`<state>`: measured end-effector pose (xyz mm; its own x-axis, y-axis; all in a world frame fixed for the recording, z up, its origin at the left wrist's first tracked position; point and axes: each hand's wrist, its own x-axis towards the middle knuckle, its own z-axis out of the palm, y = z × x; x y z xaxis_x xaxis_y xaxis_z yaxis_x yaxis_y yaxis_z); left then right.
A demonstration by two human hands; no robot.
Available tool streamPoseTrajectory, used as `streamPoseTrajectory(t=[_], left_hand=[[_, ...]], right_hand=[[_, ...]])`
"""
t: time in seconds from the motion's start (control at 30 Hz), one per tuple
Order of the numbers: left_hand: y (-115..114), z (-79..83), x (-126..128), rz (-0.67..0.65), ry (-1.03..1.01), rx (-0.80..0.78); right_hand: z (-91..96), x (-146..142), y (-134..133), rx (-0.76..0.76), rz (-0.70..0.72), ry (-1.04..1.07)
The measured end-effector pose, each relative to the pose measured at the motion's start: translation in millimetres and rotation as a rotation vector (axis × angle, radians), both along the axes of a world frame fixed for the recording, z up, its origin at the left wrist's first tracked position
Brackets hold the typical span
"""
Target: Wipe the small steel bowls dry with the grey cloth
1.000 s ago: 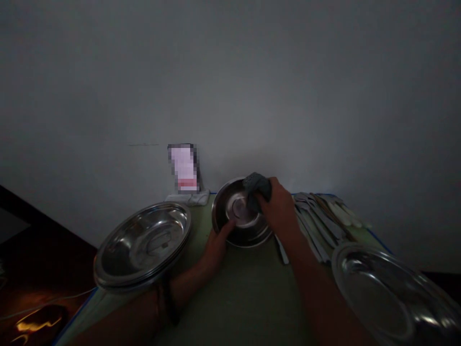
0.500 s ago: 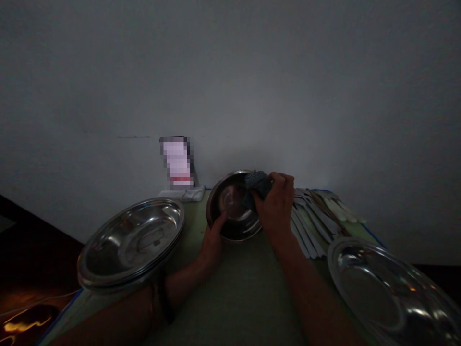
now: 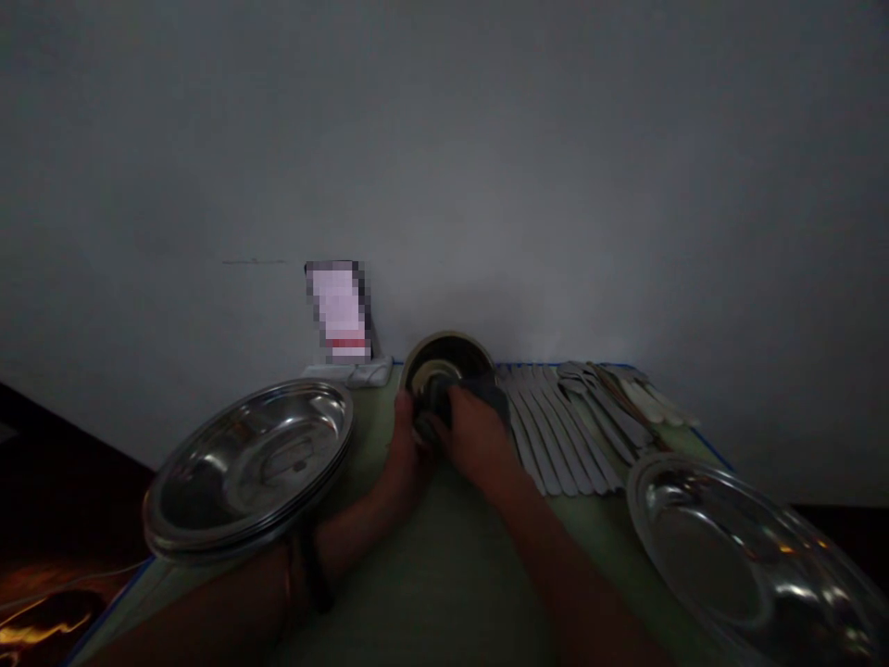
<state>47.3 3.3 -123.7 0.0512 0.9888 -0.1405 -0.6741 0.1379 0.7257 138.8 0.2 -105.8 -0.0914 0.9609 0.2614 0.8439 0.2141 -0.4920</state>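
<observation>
A round metal bowl (image 3: pixel 455 346) is tilted towards me near the back of the table. My left hand (image 3: pixel 409 440) grips its lower left rim, with the thumb up along the edge. My right hand (image 3: pixel 476 435) is closed on a dark grey cloth (image 3: pixel 493 394) and presses it into the lower part of the bowl. The hand and cloth hide much of the bowl's inside and its lower right rim. To the right of the bowl lies a row of metal spoons or forks (image 3: pixel 556 435), whose kind I cannot make out.
Stacked metal basins (image 3: pixel 250 463) stand at the left, and more shiny metal dishes (image 3: pixel 736 556) at the right front. A phone (image 3: pixel 340 310) leans on the wall above a folded white cloth (image 3: pixel 371 372). Ladles or serving spoons (image 3: pixel 611 408) and white-handled utensils (image 3: pixel 653 398) lie at the back right.
My right hand has moved with the cloth from the bowl's upper right rim down and left into its lower part. The bowl has turned, and more of the cutlery row shows.
</observation>
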Motion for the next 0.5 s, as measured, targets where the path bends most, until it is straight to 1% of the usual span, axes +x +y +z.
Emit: streamPoseTrajectory(t=[0.07, 0.13, 0.2, 0.23, 0.3, 0.37, 0.43, 0.47, 0.5], left_hand=[[-3, 5.6, 1, 0.022, -0.071, -0.014], [-5, 10.0, 1, 0.05, -0.079, 0.001], [-5, 11.1, 2, 0.071, -0.069, 0.026], [-4, 10.4, 2, 0.077, -0.068, 0.032], [-1, 7.3, 3, 0.094, -0.049, 0.034], [2, 4.1, 4, 0.141, 0.007, 0.052], [4, 2.1, 5, 0.198, 0.062, 0.098], [4, 1.4, 6, 0.209, 0.08, 0.117], [3, 0.8, 7, 0.192, 0.091, 0.12]], right_hand=[[3.4, -4, -1, -0.027, 0.088, 0.147], [6.8, -2, -1, -0.033, 0.198, 0.225], [9.8, 3, -1, -0.062, 0.26, 0.174], [11.1, 5, 0, -0.075, 0.246, 0.095], [13.0, 10, 0, -0.067, 0.124, -0.112], [13.7, 13, 0, -0.003, -0.045, -0.267], [12.8, 14, 2, 0.1, -0.176, -0.307], [11.6, 14, 3, 0.152, -0.219, -0.297], [10.0, 14, 4, 0.199, -0.25, -0.273]])
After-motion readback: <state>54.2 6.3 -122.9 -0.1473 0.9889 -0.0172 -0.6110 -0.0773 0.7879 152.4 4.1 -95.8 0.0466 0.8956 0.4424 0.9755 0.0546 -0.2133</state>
